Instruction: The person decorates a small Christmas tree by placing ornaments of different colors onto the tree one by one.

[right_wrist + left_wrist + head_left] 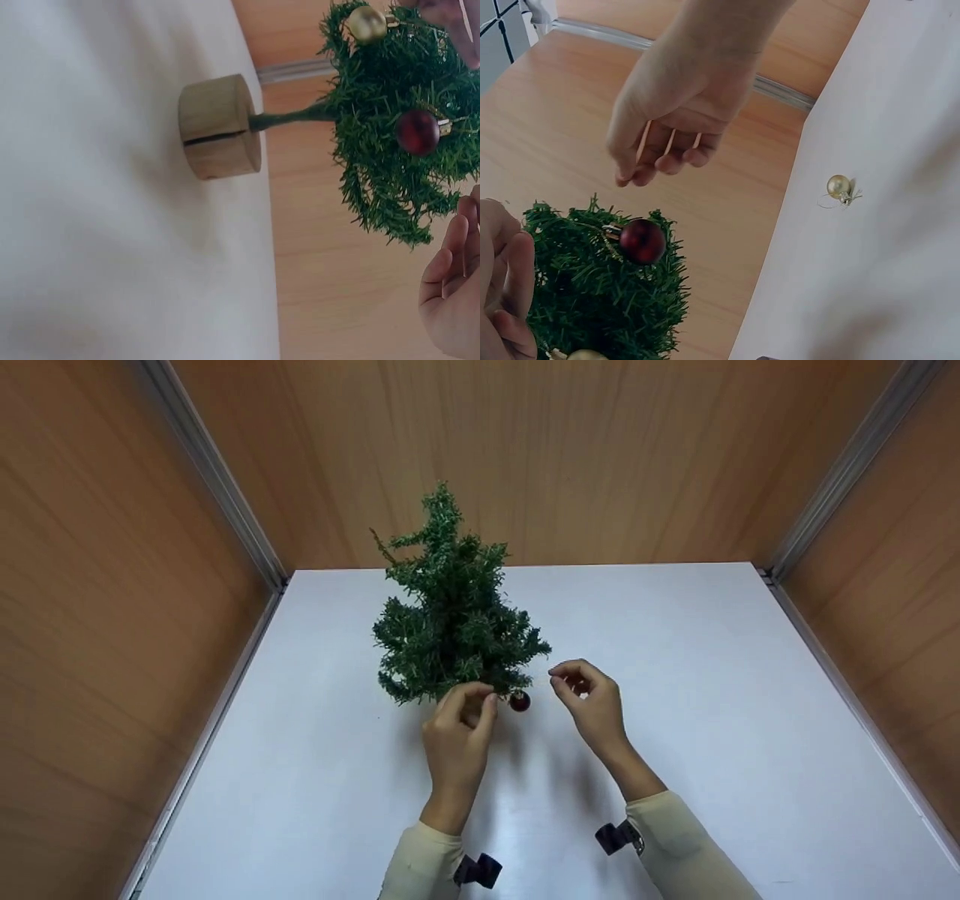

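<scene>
A small artificial Christmas tree [457, 622] stands on a round wooden base [217, 127]. From its lower branches hang a dark red bauble [520, 701] and a gold bauble [367, 25]. My left hand [457, 735] is beside the front lower branches, its thumb and index finger bent close together with no thing visible between them. Right of the red bauble, apart from the tree, is my right hand [596, 705]. Its fingers are loosely curved, the thumb and index tips near each other, with nothing seen in them. The left wrist view cuts off most of the left hand [506, 285].
Another gold bauble [838, 186] with a thin loop lies on the white tabletop [712, 675]. Wood-grain panels [585, 457] enclose the back and both sides, with grey metal strips [217, 472] along their corners. A thin brownish twig [381, 546] sticks out at the tree's upper left.
</scene>
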A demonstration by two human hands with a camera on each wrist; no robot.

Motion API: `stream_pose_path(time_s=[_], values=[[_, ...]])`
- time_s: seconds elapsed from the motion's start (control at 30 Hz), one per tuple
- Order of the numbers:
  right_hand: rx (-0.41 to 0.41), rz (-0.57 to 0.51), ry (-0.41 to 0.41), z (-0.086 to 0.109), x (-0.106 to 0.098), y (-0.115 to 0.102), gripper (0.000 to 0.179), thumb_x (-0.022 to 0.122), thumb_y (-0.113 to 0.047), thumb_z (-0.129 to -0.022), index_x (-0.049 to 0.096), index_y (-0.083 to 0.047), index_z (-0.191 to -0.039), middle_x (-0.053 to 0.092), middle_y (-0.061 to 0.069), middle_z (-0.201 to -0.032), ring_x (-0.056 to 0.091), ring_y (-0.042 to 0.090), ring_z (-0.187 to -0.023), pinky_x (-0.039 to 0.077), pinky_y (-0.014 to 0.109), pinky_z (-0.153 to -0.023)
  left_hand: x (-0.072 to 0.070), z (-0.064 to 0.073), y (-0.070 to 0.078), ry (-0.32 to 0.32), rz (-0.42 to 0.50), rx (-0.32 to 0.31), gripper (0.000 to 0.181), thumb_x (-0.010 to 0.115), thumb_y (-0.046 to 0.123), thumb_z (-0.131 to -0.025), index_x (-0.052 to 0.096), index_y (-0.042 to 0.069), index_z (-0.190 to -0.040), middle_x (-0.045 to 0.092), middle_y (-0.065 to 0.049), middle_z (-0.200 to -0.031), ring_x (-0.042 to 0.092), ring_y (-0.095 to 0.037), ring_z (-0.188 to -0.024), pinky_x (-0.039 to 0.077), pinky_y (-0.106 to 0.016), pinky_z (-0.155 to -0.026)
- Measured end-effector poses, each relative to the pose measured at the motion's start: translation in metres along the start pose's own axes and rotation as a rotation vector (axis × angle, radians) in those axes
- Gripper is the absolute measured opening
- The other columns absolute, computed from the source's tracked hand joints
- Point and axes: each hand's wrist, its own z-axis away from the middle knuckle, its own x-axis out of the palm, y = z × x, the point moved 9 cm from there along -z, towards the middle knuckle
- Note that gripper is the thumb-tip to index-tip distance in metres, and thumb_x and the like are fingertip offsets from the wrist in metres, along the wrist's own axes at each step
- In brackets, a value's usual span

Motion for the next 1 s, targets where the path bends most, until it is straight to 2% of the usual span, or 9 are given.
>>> stream_pose_path(time_s=[0.07,0.27,0.53,0.83,1.0], values=[[0.015,0.008,0.01,-0.002,-0.004,0.01,0.007,0.063,-0.004,-0.083,0.065,-0.002,-0.089,0.062,0.004,-0.081,0.052,0.021,-0.072,0.041,0.03,-0.062,-0.005,0.0,0.0,0.014,0.015,0.01,0.005,0.066,0.017,-0.082,0.065,0.016,-0.087,0.059,0.011,-0.073,0.048,-0.001,-0.051,0.04,-0.017,-0.045],[0.068,0.027,0.05,-0.009,-0.017,0.062,0.006,0.066,-0.014,-0.082,0.066,-0.013,-0.088,0.061,-0.001,-0.08,0.051,0.016,-0.072,0.041,0.027,-0.062,-0.022,0.0,-0.005,0.07,0.013,0.017,0.005,0.065,0.017,-0.083,0.065,0.017,-0.088,0.06,0.01,-0.076,0.05,-0.001,-0.052,0.042,-0.018,-0.045],[0.089,0.095,0.135,-0.015,-0.046,0.1,0.005,0.065,-0.011,-0.083,0.065,-0.013,-0.087,0.061,-0.003,-0.081,0.052,0.014,-0.071,0.042,0.025,-0.062,-0.044,0.0,-0.017,0.147,-0.024,0.003,0.006,0.067,0.017,-0.081,0.065,0.016,-0.087,0.057,0.008,-0.079,0.046,-0.004,-0.05,0.041,-0.022,-0.045],[0.153,0.145,0.168,-0.012,-0.066,0.138,0.01,0.065,-0.009,-0.082,0.064,-0.011,-0.091,0.061,-0.001,-0.086,0.053,0.014,-0.071,0.041,0.025,-0.063,-0.044,0.001,-0.031,0.136,-0.075,-0.02,0.013,0.068,0.024,-0.08,0.064,0.017,-0.09,0.056,0.007,-0.083,0.045,-0.003,-0.049,0.04,-0.018,-0.044],[0.176,0.192,0.156,-0.012,-0.069,0.151,0.014,0.066,-0.011,-0.081,0.064,-0.011,-0.095,0.06,0.0,-0.089,0.052,0.015,-0.072,0.041,0.025,-0.062,-0.041,-0.001,-0.032,0.119,-0.092,-0.024,0.019,0.069,0.028,-0.079,0.063,0.016,-0.092,0.056,0.004,-0.084,0.044,-0.003,-0.048,0.039,-0.021,-0.043]])
